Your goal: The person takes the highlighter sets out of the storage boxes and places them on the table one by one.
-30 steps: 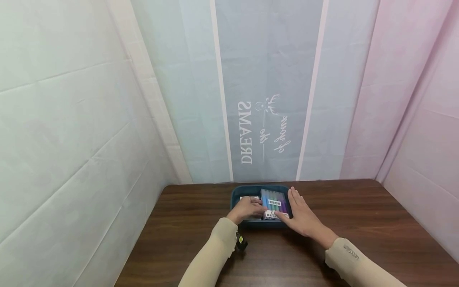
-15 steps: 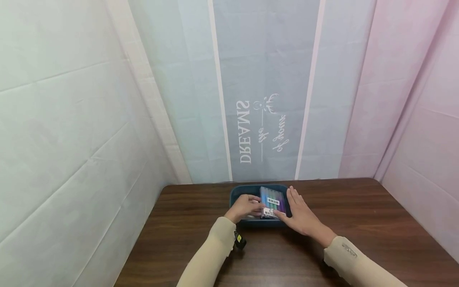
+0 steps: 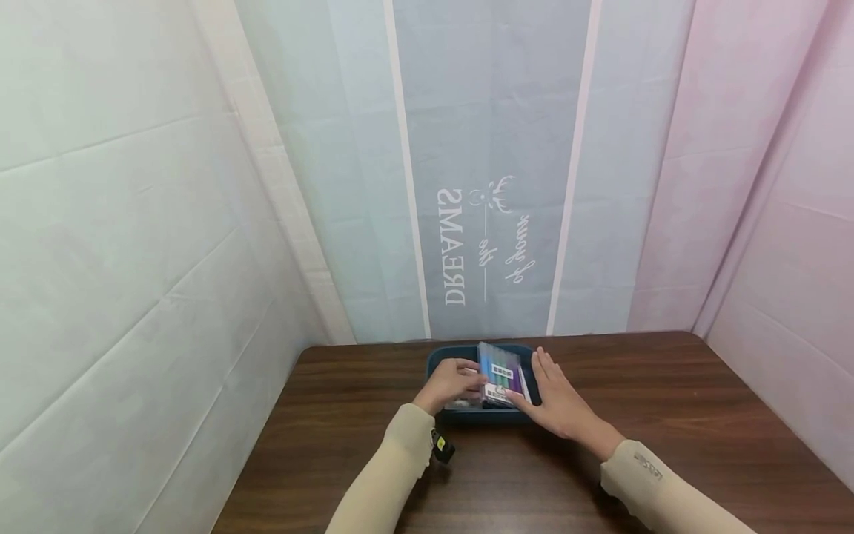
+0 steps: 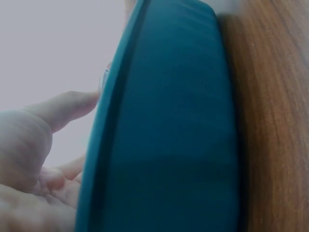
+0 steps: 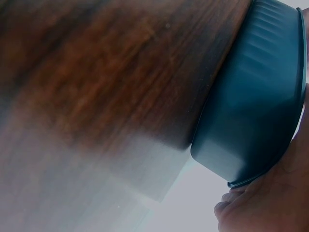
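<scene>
Two hands work over a teal tray [image 3: 490, 417] on a table [image 3: 300, 437]. Head view: the left hand [image 3: 448, 384] pinches the left edge of a clear case of coloured pens [image 3: 505, 359] inside the tray; the right hand [image 3: 563, 400] lies straight-fingered along the right rim. The case tilts, left edge raised — its long axis seems to run front to back; pen tips are unclear. The step looks like adjusting the case — the next move probably calls for a steady pinch. Left wrist view: thumb beside the rim, touching a clear edge. Right wrist view: palm against the rim.
</scene>
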Tool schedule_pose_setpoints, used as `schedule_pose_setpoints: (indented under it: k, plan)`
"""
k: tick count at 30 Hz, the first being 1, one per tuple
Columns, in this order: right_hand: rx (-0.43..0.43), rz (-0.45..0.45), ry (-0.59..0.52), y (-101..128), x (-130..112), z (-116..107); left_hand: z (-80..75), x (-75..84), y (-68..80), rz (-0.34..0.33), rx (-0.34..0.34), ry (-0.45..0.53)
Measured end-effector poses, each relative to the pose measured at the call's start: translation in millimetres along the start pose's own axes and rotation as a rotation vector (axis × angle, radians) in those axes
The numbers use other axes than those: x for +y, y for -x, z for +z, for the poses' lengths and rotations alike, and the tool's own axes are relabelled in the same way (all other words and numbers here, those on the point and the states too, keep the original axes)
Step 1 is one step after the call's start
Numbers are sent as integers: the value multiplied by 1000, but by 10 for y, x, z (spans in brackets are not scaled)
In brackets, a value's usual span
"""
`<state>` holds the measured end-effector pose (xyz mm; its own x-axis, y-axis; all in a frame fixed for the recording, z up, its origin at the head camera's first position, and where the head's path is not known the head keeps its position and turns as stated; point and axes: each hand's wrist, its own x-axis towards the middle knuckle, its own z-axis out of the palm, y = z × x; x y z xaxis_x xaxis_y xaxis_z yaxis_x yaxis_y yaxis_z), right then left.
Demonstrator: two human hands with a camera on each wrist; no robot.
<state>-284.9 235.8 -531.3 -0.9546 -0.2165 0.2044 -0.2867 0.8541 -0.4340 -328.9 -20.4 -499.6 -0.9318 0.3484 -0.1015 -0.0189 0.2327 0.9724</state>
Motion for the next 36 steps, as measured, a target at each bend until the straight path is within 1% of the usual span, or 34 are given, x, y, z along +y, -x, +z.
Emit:
schedule_pose_setpoints:
  k: [5,12,17,20,25,29,36]
  plan:
    - [9,-6,14,-1,-21,-7,-41,38,17,2,13,9]
    - [-9,5,14,-13,-21,-14,-90,77,72,8,14,40]
    - [-17,8,9,-11,-30,-35,-133,72,62,21,21,56]
    - [-18,5,12,-11,-32,-47,-171,71,64,28,33,58]
    - [-8,-14,22,-11,-35,-49,-247,69,120,34,54,52]
    - [-2,-15,22,-3,-47,-51,-315,62,150,38,59,47]
    - [-5,-6,18,-5,-73,-68,-413,90,218,74,60,63]
